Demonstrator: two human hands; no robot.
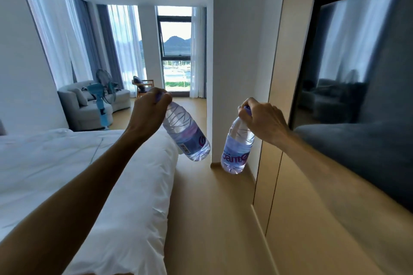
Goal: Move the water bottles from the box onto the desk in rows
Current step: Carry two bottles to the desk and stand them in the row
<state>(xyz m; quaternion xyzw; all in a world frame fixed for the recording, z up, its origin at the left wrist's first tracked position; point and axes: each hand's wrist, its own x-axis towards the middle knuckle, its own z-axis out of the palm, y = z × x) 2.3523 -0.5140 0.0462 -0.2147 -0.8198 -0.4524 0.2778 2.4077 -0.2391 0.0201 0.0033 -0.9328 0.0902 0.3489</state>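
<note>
Both water bottles are clear, glossy plastic with ribbed shoulders: the left bottle (186, 134) carries a shiny lilac film label with a printed barcode, the right bottle (237, 147) a similar label and a matt purple plastic cap. The desk (214, 219) looks like smooth, pale wood laminate with a satin sheen. The bed cover (93, 174) is white, creased cloth. The wall screen (357, 96) is dark, glossy and reflective.

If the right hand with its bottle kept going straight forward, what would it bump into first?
Probably the white wall column just beyond the right hand and its bottle, where the wooden ledge ends; depth is hard to judge.
</note>
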